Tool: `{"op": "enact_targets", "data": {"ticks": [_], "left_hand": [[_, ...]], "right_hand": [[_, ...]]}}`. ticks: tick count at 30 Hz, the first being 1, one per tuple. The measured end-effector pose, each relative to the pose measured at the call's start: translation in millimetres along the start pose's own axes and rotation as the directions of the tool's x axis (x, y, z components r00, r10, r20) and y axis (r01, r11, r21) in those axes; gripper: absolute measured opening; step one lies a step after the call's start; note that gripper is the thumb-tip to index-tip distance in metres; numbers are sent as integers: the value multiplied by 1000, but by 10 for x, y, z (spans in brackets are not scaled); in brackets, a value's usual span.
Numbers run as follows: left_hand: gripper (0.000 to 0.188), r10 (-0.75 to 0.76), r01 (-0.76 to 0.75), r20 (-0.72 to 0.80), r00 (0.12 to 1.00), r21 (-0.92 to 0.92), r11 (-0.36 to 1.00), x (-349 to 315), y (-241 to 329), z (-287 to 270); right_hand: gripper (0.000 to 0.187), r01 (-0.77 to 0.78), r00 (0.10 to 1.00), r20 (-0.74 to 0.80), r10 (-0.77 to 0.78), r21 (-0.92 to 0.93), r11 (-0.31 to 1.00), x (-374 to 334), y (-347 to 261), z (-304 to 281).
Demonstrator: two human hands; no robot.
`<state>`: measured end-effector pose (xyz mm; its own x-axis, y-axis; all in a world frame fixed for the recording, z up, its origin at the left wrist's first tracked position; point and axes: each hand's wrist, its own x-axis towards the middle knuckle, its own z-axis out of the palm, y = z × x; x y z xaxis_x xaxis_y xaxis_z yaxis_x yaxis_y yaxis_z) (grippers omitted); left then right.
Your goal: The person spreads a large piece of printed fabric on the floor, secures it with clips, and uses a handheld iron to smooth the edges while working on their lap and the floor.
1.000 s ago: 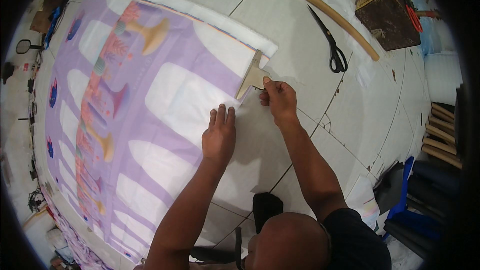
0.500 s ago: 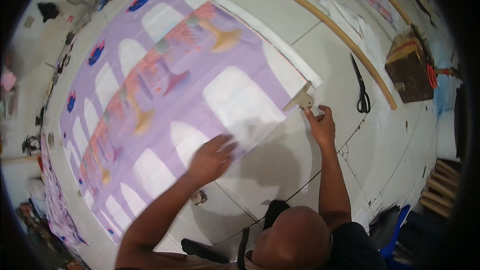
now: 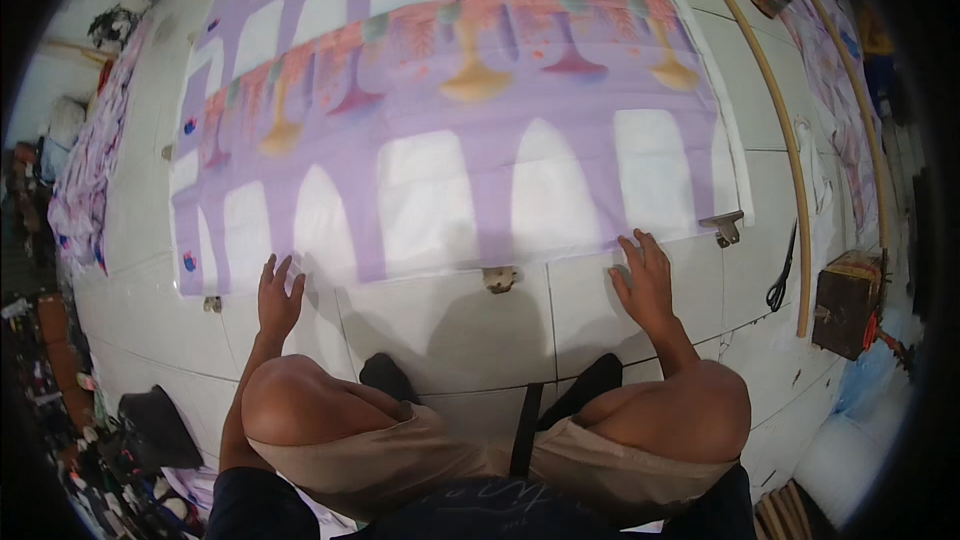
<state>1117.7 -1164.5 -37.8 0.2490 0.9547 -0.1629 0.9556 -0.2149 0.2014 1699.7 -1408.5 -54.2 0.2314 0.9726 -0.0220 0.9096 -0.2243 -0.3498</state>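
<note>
A large lilac printed fabric sheet (image 3: 490, 180) with white arched shapes and a band of coral, yellow and pink motifs lies spread on the floor before me. My left hand (image 3: 281, 298) is open at its near edge, fingers apart and fingertips at or just over the border. My right hand (image 3: 645, 285) is open too, fingers stretched toward the same edge farther right. Metal bulldog clips grip the border: one at the right corner (image 3: 724, 227), one at the middle (image 3: 499, 280) between my hands, and one near the left corner (image 3: 212, 304). Neither hand holds anything.
To the right lie black scissors (image 3: 785, 270), a long wooden pole (image 3: 775, 90) and a worn brown box (image 3: 848, 305). Crumpled printed cloth (image 3: 95, 165) is heaped at the left. A black bucket-like container (image 3: 160, 425) stands at lower left.
My right hand has left the corner clip, which stays on the sheet. My left hand has moved left along the near edge. The view has turned to face the sheet squarely.
</note>
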Motion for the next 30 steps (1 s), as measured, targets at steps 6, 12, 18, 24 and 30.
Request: {"op": "enact_targets", "data": {"ticks": [6, 12, 18, 24, 30], "left_hand": [[60, -62, 67, -64, 996, 72, 995, -128, -317, 376], [64, -59, 61, -59, 996, 24, 998, -152, -534, 515], [63, -45, 46, -106, 993, 12, 999, -146, -524, 441], [51, 282, -299, -128, 951, -142, 944, 166, 86, 246], [46, 758, -716, -7, 653, -334, 613, 402, 1232, 474]], "right_hand": [[59, 16, 995, 96, 0, -159, 987, 83, -101, 153], [58, 47, 983, 183, -20, -148, 988, 203, -285, 275], [63, 72, 984, 171, -51, -116, 991, 244, -337, 168], [63, 155, 938, 336, -85, -187, 970, 468, -276, -708], [35, -55, 841, 508, 188, -266, 962, 725, -537, -1159]]}}
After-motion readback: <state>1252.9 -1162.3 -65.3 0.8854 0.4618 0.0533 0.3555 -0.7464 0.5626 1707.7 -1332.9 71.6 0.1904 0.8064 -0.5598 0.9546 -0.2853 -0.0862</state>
